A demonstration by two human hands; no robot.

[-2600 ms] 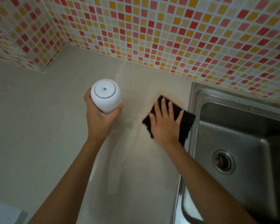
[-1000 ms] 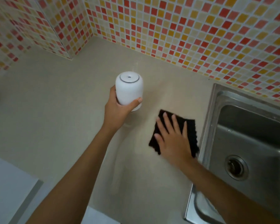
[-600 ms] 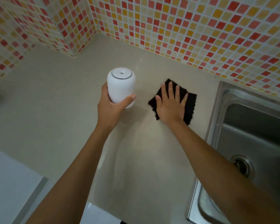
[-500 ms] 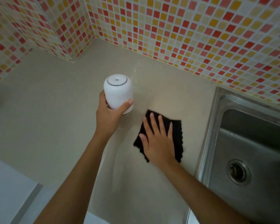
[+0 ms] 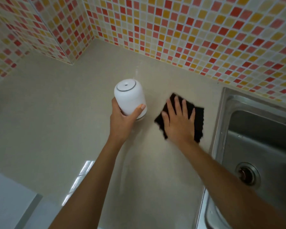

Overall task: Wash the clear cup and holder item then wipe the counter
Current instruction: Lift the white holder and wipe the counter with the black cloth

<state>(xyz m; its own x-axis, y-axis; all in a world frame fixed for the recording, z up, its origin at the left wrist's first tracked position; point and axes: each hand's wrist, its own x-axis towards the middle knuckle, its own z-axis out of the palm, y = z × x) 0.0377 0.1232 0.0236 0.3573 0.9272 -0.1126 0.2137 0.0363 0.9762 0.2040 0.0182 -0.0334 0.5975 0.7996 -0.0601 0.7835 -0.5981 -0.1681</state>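
Right hand point(image 5: 178, 124) flat on cloth point(image 5: 199, 119); left hand point(image 5: 122, 119) gripping holder point(image 5: 129, 98).

Little square tiles point(image 5: 180, 30) in red, yellow and cream on the walls from 9 to 2 o'clock, with a corner at 11 o'clock. Shiny metal sink point(image 5: 261, 146) at 4 o'clock. Soft, even light.

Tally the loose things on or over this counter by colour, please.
White: 1, the container held in the left hand
Black: 1, the cloth flat under the right hand
Total: 2
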